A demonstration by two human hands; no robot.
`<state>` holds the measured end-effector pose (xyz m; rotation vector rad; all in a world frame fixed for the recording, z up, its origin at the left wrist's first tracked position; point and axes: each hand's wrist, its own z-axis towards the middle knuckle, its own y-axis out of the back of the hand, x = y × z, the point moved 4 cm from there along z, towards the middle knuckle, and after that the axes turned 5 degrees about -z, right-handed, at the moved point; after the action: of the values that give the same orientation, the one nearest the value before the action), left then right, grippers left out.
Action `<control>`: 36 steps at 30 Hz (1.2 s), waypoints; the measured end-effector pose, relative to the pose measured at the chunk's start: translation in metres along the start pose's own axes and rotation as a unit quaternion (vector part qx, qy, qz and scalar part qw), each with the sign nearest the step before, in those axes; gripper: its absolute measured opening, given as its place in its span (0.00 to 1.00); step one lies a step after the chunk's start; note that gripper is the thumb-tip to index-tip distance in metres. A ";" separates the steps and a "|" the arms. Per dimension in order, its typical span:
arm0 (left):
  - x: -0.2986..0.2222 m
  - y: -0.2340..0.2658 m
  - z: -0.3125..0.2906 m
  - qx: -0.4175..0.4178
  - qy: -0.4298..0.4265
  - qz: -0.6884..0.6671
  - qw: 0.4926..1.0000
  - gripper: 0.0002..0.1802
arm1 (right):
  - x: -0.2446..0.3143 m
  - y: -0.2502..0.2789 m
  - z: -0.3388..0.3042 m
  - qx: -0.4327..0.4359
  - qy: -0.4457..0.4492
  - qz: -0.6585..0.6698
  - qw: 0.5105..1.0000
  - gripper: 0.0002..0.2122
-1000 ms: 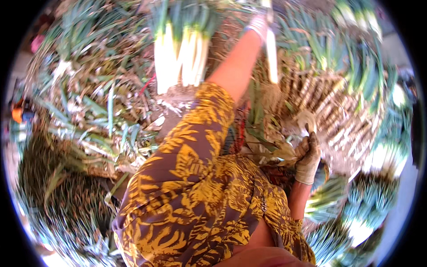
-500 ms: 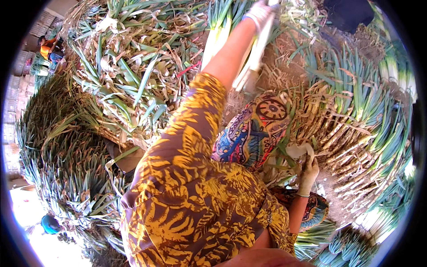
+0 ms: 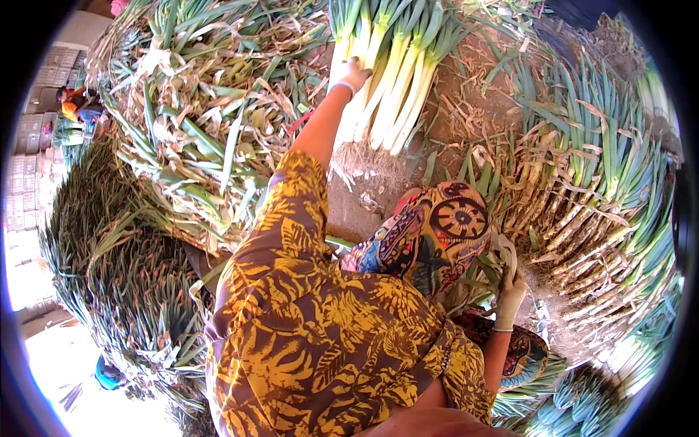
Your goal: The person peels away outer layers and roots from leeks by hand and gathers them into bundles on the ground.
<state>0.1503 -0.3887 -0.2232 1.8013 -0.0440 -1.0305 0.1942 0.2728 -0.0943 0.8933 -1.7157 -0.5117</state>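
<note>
My left hand (image 3: 349, 75), in a pale glove with bare fingertips, reaches out far ahead. Its fingers curl over the white stalks at the left side of a row of cleaned leeks (image 3: 393, 91). Those leeks lie side by side, green tops away from me and roots toward me. My right hand (image 3: 510, 293), gloved too, is closed beside my right knee. From its fingers rises a pale curved strip (image 3: 504, 251), which looks like a peeled leaf; its lower end is hidden in the hand.
Uncleaned leeks (image 3: 575, 233) with soil and dry leaves lie fanned out on the right. Peeled leaf waste (image 3: 211, 124) heaps up at the left, above a large dark-green leek pile (image 3: 131, 269). Leek bundles (image 3: 575, 400) sit at the lower right. A person in orange (image 3: 70, 108) is far left.
My left hand has come back nearer and to the left, from the far end of the leek row to its left side. My right hand stays near my knee, the strip now more upright.
</note>
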 end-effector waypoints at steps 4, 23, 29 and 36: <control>-0.012 0.011 -0.016 -0.043 -0.040 0.040 0.997 0.37 | -0.027 -0.008 0.003 -0.027 0.050 -0.029 0.998 0.14; -0.076 0.019 0.026 -0.020 -0.140 0.096 0.985 0.42 | 0.001 0.015 0.071 -0.101 0.057 -0.100 0.988 0.19; -0.375 0.124 -0.196 0.119 -0.410 -0.357 0.831 0.22 | -0.068 0.117 0.148 -0.404 -0.153 -0.293 0.853 0.29; -0.481 0.046 -0.310 0.329 -0.475 -0.308 0.756 0.17 | -0.078 0.143 0.167 -0.200 -0.167 0.189 0.947 0.16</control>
<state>0.0684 0.0415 0.1476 1.6834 -0.5212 -2.6072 0.0038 0.4068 -0.0945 0.1806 -1.9336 -0.7450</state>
